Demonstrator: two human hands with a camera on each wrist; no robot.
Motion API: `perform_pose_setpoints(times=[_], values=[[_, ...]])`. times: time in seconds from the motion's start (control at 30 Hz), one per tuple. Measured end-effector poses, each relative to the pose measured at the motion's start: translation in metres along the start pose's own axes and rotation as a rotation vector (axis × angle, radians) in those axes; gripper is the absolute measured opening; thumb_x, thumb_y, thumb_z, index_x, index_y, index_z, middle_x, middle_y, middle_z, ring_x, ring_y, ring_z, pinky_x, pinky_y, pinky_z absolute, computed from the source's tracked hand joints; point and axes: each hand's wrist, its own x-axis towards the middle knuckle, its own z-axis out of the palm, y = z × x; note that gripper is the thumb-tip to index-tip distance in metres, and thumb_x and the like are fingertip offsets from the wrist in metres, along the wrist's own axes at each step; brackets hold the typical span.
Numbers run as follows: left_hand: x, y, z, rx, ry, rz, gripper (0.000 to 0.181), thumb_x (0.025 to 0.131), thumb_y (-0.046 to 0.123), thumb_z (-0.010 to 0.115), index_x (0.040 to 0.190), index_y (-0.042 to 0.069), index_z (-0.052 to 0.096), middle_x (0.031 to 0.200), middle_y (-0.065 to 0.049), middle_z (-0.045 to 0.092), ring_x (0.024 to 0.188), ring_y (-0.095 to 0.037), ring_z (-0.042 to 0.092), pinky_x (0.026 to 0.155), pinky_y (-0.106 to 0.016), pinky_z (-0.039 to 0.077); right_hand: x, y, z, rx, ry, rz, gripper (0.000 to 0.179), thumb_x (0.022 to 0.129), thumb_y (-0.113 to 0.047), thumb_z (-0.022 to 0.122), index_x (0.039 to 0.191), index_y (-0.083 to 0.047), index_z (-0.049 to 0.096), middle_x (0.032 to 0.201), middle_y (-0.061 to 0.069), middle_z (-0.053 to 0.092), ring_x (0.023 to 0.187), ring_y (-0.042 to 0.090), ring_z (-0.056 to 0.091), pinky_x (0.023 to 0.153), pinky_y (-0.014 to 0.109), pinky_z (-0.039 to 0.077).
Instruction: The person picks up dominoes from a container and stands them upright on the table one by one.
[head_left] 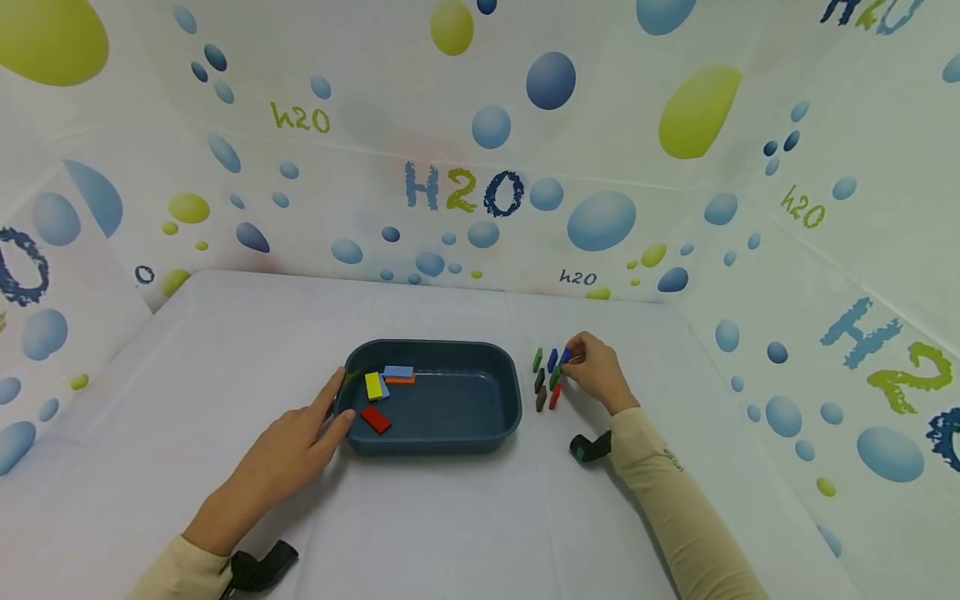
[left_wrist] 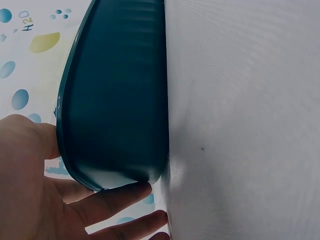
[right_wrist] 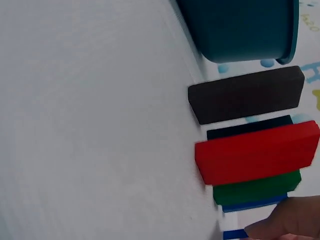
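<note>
My right hand [head_left: 597, 372] pinches a blue domino block [head_left: 566, 356] at the far right of a group of upright blocks. In the right wrist view, fingertips grip the end of that block [right_wrist: 234, 234]. Beside it stand another blue block [head_left: 552, 360], green blocks, dark brown ones and a red block [right_wrist: 257, 152]. The left hand [head_left: 288, 450] rests against the left end of a dark teal plastic tray [head_left: 442, 446], its thumb at the rim. Seen from the left wrist, the fingers lie nearly straight along the outer wall.
Inside the tray lie a yellow block [head_left: 373, 387], a red block [head_left: 377, 419], an orange block [head_left: 405, 381] and blue ones. White cloth covers the table [head_left: 450, 525]. A printed curtain [head_left: 360, 192] hangs behind and at both sides. Black wrist-worn devices [head_left: 262, 568] show below the hands.
</note>
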Motion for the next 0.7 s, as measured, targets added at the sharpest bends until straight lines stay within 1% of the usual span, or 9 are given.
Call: perform_pose_setpoints(times=[0.13,0.23,0.33,0.4,0.47,0.53,0.57,0.63,0.7], values=[[0.0,0.0,0.002,-0.002,-0.006,0.004,0.071,0.11,0.037,0.052,0.164,0.001,0.024,0.129,-0.034,0.063,0.113,-0.048,0.064,0.091,-0.065,0.05,-0.003,0.0,-0.007,-0.011,-0.04,0.016,0.036,0.092,-0.002,0.074,0.124,0.004,0.058,0.118,0.021,0.067,0.111,0.036,0.066,0.093,0.05,0.054],[0.0,0.0,0.002,-0.001,-0.008,0.003,0.071,0.11,0.037,0.052,0.164,0.001,0.024,0.129,-0.034,0.063,0.113,-0.048,0.064,0.092,-0.065,0.05,-0.006,-0.002,-0.011,-0.02,-0.032,0.017,0.039,0.092,-0.004,0.072,0.127,0.005,0.057,0.121,0.022,0.067,0.112,0.038,0.065,0.094,0.051,0.053],[0.0,0.0,0.003,-0.003,-0.009,0.004,0.07,0.11,0.036,0.052,0.164,0.001,0.024,0.129,-0.034,0.063,0.114,-0.049,0.064,0.092,-0.065,0.05,-0.01,-0.007,-0.015,-0.034,0.019,-0.003,0.038,0.094,-0.006,0.07,0.128,0.005,0.058,0.121,0.021,0.066,0.112,0.037,0.064,0.094,0.051,0.053],[0.0,0.0,0.004,-0.005,-0.014,0.003,0.07,0.11,0.036,0.052,0.164,0.001,0.024,0.129,-0.034,0.063,0.114,-0.049,0.064,0.092,-0.065,0.05,-0.014,-0.013,-0.015,-0.046,0.089,-0.045,0.033,0.095,-0.006,0.068,0.125,0.003,0.061,0.118,0.02,0.066,0.11,0.036,0.063,0.094,0.051,0.053],[0.0,0.001,0.004,-0.008,-0.02,-0.001,0.071,0.11,0.037,0.052,0.164,0.001,0.024,0.13,-0.034,0.062,0.114,-0.049,0.064,0.092,-0.065,0.05,-0.02,-0.023,-0.015,-0.051,0.185,-0.13,0.026,0.095,-0.004,0.065,0.121,0.002,0.063,0.113,0.018,0.067,0.105,0.033,0.064,0.091,0.05,0.053],[0.001,0.001,0.004,-0.009,-0.025,-0.003,0.071,0.11,0.037,0.052,0.165,0.001,0.023,0.131,-0.035,0.061,0.115,-0.049,0.063,0.092,-0.065,0.049,-0.031,-0.041,-0.016,-0.035,0.301,-0.257,0.02,0.095,-0.001,0.063,0.114,0.0,0.067,0.106,0.014,0.069,0.097,0.029,0.064,0.086,0.047,0.055],[0.001,0.001,0.004,-0.01,-0.027,-0.004,0.071,0.11,0.037,0.052,0.165,0.002,0.023,0.132,-0.035,0.061,0.115,-0.05,0.063,0.092,-0.065,0.049,-0.038,-0.053,-0.017,-0.012,0.356,-0.337,0.018,0.094,0.0,0.062,0.111,-0.001,0.069,0.102,0.012,0.07,0.093,0.026,0.065,0.083,0.044,0.056],[0.002,0.002,0.004,-0.01,-0.029,-0.004,0.071,0.111,0.038,0.051,0.165,0.002,0.023,0.134,-0.035,0.06,0.116,-0.05,0.062,0.093,-0.066,0.049,-0.06,-0.084,-0.022,0.074,0.441,-0.53,0.019,0.093,0.004,0.059,0.105,-0.002,0.072,0.097,0.007,0.072,0.086,0.021,0.066,0.078,0.038,0.057],[0.003,0.002,0.004,-0.008,-0.026,0.006,0.071,0.111,0.039,0.051,0.165,0.003,0.023,0.134,-0.034,0.06,0.116,-0.05,0.063,0.093,-0.066,0.049,-0.091,-0.121,-0.031,0.186,0.479,-0.766,0.022,0.089,0.008,0.056,0.102,0.0,0.072,0.093,0.007,0.073,0.08,0.02,0.066,0.075,0.033,0.057]])
